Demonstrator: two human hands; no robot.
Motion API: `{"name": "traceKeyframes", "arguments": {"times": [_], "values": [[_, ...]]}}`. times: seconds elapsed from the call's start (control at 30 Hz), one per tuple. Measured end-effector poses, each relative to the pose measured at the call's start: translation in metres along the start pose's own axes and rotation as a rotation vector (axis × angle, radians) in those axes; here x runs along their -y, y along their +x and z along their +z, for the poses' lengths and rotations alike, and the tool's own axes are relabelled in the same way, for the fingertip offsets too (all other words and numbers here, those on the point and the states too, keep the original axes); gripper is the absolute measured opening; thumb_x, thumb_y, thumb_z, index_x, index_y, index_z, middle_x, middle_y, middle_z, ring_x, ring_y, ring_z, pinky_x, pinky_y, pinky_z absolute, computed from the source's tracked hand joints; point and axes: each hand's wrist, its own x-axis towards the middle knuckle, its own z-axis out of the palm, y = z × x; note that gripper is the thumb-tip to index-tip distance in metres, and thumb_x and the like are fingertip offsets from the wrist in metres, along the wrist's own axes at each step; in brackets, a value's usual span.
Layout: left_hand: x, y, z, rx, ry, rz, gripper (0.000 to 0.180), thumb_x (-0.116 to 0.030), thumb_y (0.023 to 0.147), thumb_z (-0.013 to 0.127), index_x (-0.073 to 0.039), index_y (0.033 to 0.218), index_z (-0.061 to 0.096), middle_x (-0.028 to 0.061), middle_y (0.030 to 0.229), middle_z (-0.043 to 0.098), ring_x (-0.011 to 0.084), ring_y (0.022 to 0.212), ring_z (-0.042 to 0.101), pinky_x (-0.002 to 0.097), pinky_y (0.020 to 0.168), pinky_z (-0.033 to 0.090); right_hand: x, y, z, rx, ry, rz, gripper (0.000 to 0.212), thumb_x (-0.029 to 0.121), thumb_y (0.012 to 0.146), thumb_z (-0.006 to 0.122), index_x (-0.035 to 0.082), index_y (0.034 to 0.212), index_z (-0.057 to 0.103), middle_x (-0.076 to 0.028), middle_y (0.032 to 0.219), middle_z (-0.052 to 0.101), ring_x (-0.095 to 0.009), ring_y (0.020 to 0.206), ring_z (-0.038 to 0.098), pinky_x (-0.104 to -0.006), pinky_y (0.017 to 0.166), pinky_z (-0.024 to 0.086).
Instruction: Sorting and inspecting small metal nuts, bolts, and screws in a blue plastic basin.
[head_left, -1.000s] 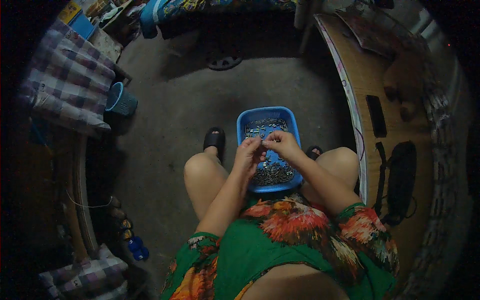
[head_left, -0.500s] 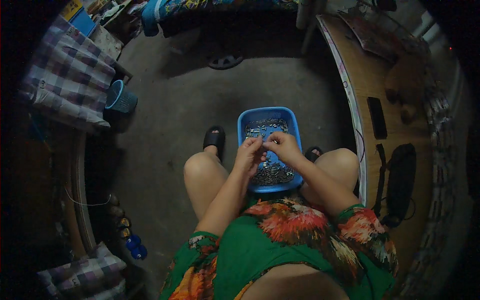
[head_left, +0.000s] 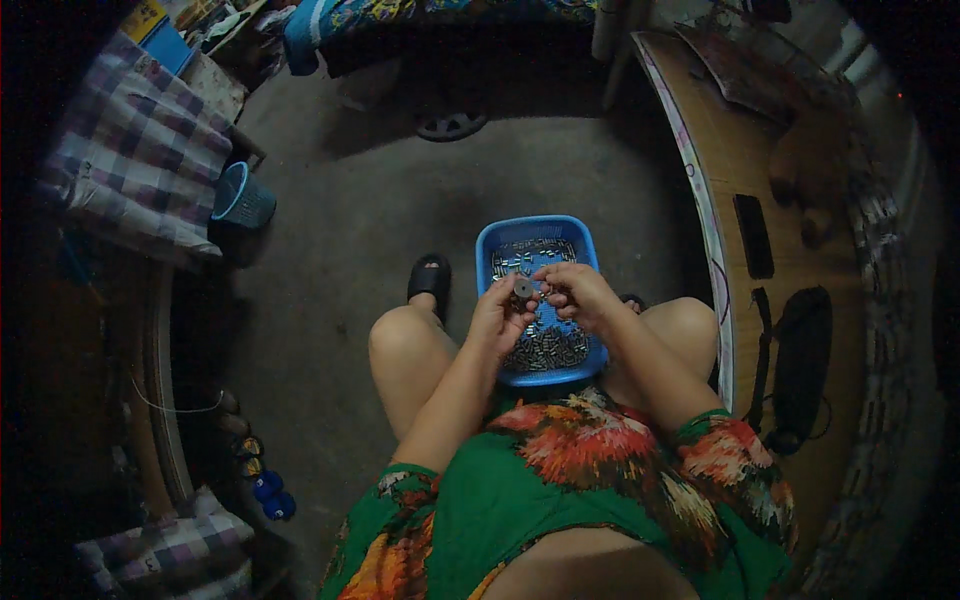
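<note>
My left hand (head_left: 497,318) is closed round a small grey round piece (head_left: 523,289) with a dark spot at its centre, its flat face turned up. Just right of it, my right hand (head_left: 585,298) has its fingers curled, thumb and forefinger close to the piece. Whether anything tiny sits in that pinch is too small to see. Both hands are over a blue plastic basket (head_left: 483,250) between my knees. Many small shiny metal cylinders lie in the basket, a heap (head_left: 545,352) at the near end and a looser scatter (head_left: 540,246) at the far end.
To the right stands a wooden table (head_left: 735,330) bearing a dark phone (head_left: 754,236) and a black pouch (head_left: 803,345). A blue bin (head_left: 243,197) stands at the left near a checked cloth (head_left: 140,150). A dark round base (head_left: 450,126) lies on the floor ahead.
My right hand has drawn slightly right, away from the left fingertips. The round piece in my left hand has come into view, its flat face up. The basket stays in place.
</note>
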Motion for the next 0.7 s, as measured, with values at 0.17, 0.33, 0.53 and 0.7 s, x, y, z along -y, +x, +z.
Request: {"name": "traceKeyframes", "arguments": {"times": [0.17, 0.33, 0.53, 0.7], "values": [[0.002, 0.0011, -0.0034, -0.03, 0.015, 0.02, 0.021, -0.028, 0.086, 0.047, -0.007, 0.088, 0.05, 0.0093, 0.074, 0.056, 0.0165, 0.059, 0.052, 0.0256, 0.048, 0.042, 0.0024, -0.0016, -0.0009, 0.074, 0.035, 0.005, 0.015, 0.01, 0.081, 0.051, 0.003, 0.094, 0.049, -0.001, 0.072, 0.048, -0.003, 0.048, 0.036, -0.013, 0.035, 0.025], [0.0012, -0.0012, -0.0019, -0.023, 0.053, 0.047, 0.025, -0.031, 0.085, 0.048, -0.006, 0.089, 0.051, 0.0085, 0.075, 0.056, 0.0157, 0.059, 0.051, 0.0227, 0.049, 0.041, 0.0052, -0.0031, -0.0009, 0.125, 0.12, 0.069, 0.018, 0.008, 0.081, 0.05, 0.001, 0.098, 0.048, -0.002, 0.073, 0.048, -0.003, 0.049, 0.036, -0.0124, 0.035, 0.025], [0.0007, -0.0023, 0.0001, -0.021, 0.074, 0.057, 0.025, -0.03, 0.085, 0.048, -0.006, 0.089, 0.051, 0.0091, 0.077, 0.055, 0.0158, 0.059, 0.05, 0.0236, 0.049, 0.041, 0.0032, 0.0009, -0.0033, 0.168, 0.115, 0.094, 0.025, 0.005, 0.081, 0.049, -0.001, 0.105, 0.046, -0.004, 0.074, 0.048, -0.004, 0.051, 0.038, -0.0128, 0.036, 0.025], [0.0021, -0.0013, -0.0014, -0.03, 0.075, 0.063, 0.022, -0.028, 0.086, 0.047, -0.006, 0.089, 0.05, 0.008, 0.074, 0.055, 0.0159, 0.059, 0.051, 0.0246, 0.048, 0.043, 0.0035, -0.0019, 0.0038, 0.04, 0.139, 0.068, 0.027, 0.003, 0.077, 0.05, 0.0, 0.103, 0.046, -0.002, 0.07, 0.047, -0.005, 0.051, 0.039, -0.0145, 0.035, 0.025]]}}
